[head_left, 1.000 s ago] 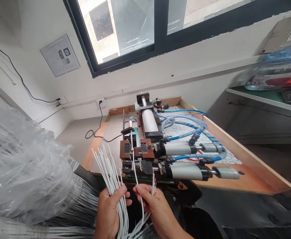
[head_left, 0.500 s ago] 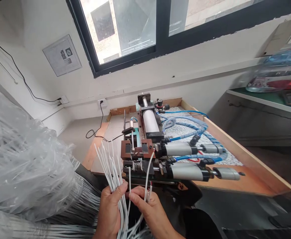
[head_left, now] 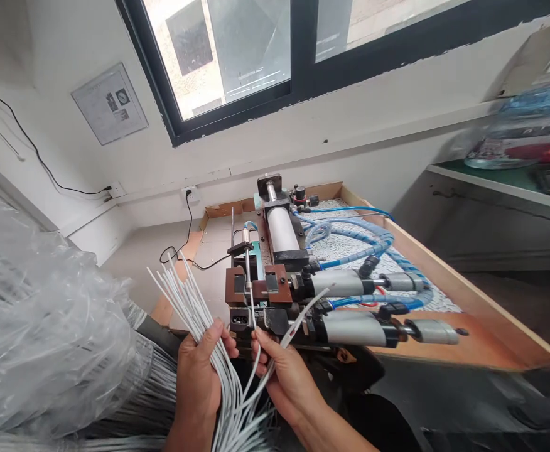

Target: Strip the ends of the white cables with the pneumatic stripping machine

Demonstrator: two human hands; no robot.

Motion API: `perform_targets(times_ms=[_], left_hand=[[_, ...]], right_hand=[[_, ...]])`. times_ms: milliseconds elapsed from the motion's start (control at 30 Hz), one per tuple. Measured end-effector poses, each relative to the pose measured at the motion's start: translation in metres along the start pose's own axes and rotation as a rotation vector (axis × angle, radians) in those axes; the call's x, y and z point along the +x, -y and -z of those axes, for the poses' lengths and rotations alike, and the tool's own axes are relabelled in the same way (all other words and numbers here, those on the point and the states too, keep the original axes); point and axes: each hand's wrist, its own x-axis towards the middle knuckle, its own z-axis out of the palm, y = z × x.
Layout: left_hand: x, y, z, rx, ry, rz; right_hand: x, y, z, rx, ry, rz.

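A fanned bundle of white cables (head_left: 188,298) rises from my left hand (head_left: 202,367), whose thumb and fingers are wrapped round it. My right hand (head_left: 282,370) pinches one white cable (head_left: 253,307) between thumb and forefinger. That cable's upper end reaches up into the gap between the brown jaw blocks (head_left: 277,284) of the pneumatic machine (head_left: 282,229). A few more white cables (head_left: 306,314) pass through my right hand and slant up to the right, in front of the silver cylinders (head_left: 353,328). Below, the cables hang down between both hands.
Plastic-wrapped cable bundles (head_left: 44,314) fill the left side. Blue air hoses (head_left: 355,248) lie behind the cylinders, inside a wooden-edged tray (head_left: 482,301). A black cord (head_left: 191,226) runs from the wall socket to the machine. A shelf (head_left: 505,188) with a plastic bottle stands at right.
My right hand has moved up, and its pinched cable now reaches the brown blocks. The other cables in it have swung right. My left hand and its bundle have shifted left.
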Motion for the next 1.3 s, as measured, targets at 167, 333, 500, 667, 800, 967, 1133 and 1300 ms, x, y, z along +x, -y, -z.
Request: perform_targets(times_ms=[167, 333, 500, 667, 800, 967, 1133, 1300], left_hand=[[0.0, 0.0, -0.004, 0.008, 0.017, 0.005], [-0.001, 0.003, 0.0, -0.005, 0.08, -0.034], [-0.004, 0.007, 0.008, -0.001, 0.12, -0.016], [-0.014, 0.011, 0.022, 0.16, 0.159, -0.038], [-0.025, 0.012, 0.033, 0.215, 0.195, -0.022], [-0.037, 0.014, 0.045, 0.216, 0.195, -0.043], [-0.05, 0.014, 0.053, 0.182, 0.223, -0.044], [-0.057, 0.016, 0.052, 0.217, 0.261, -0.046]], right_hand=[[0.003, -0.001, 0.0, 0.092, 0.025, -0.102], [0.003, -0.005, 0.002, 0.035, 0.109, -0.073], [-0.008, -0.008, 0.013, -0.12, 0.264, -0.043], [-0.028, -0.015, 0.026, -0.245, 0.417, -0.17], [-0.041, -0.023, 0.029, -0.315, 0.44, -0.194], [-0.055, -0.035, 0.032, -0.38, 0.425, -0.2], [-0.068, -0.042, 0.035, -0.422, 0.438, -0.194], [-0.073, -0.044, 0.039, -0.442, 0.461, -0.153]])
